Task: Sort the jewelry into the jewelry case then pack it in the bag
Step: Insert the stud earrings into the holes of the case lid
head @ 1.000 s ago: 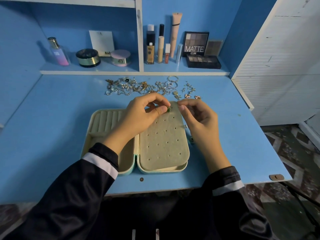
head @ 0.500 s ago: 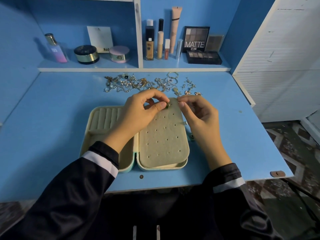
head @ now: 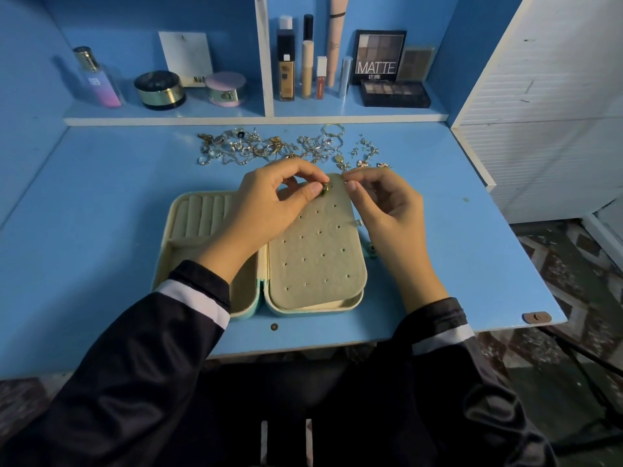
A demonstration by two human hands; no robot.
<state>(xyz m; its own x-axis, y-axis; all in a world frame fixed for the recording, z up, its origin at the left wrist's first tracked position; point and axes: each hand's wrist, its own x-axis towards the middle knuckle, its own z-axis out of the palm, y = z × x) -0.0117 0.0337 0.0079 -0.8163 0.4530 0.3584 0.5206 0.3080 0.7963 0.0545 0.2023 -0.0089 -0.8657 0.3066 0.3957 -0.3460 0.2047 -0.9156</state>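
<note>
An open mint jewelry case (head: 188, 214) lies on the blue desk, with ring rolls on the left and a raised beige earring panel (head: 313, 261) full of small holes on the right. My left hand (head: 269, 203) pinches a small green earring (head: 325, 189) at the panel's top edge. My right hand (head: 381, 200) pinches the top right corner of that panel, fingertips curled behind it. Beyond both hands, a heap of loose jewelry (head: 269, 146) lies in a row. No bag is in view.
The blue desk (head: 101, 203) ends at a front edge near my sleeves. A shelf behind holds a perfume bottle (head: 97, 79), jars (head: 160, 91), makeup tubes (head: 306, 69) and eyeshadow palettes (head: 394, 92). A white cabinet (head: 539, 112) stands on the right.
Both hands have stayed at the panel's top edge with only small finger shifts around the green earring. The camera has dipped slightly.
</note>
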